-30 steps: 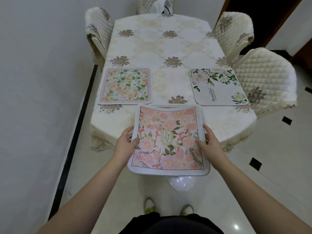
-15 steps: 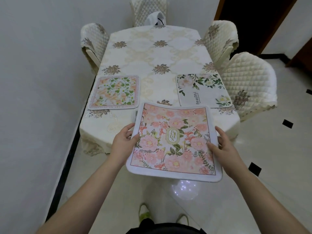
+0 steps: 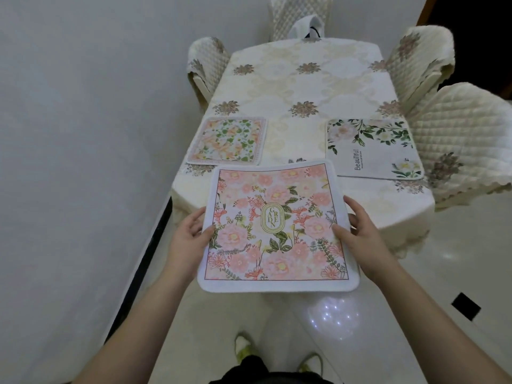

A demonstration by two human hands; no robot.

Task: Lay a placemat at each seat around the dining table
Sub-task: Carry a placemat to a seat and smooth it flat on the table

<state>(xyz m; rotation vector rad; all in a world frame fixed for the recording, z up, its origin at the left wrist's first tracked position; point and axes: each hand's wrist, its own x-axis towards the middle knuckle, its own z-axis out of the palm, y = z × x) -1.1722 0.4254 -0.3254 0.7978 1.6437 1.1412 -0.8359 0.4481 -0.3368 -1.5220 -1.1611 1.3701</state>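
I hold a pink floral placemat (image 3: 277, 228) marked "GARDEN" in the air, off the near end of the dining table (image 3: 302, 87). My left hand (image 3: 188, 234) pinches its left edge and my right hand (image 3: 360, 231) pinches its right edge, thumbs on top. An orange-and-green floral placemat (image 3: 227, 140) lies flat at the table's near left. At the near right lies a white placemat (image 3: 372, 149) with green leaves and the word "Beautiful".
Quilted cream chairs stand around the table: one at the left (image 3: 206, 65), one at the far end (image 3: 299, 12), two on the right (image 3: 424, 59) (image 3: 465, 139). A white wall runs close along the left. Glossy tiled floor (image 3: 457, 273) lies beneath me.
The pink placemat has come up off the table's near end and back toward me, both hands still on its sides. My view has shifted back from the table.
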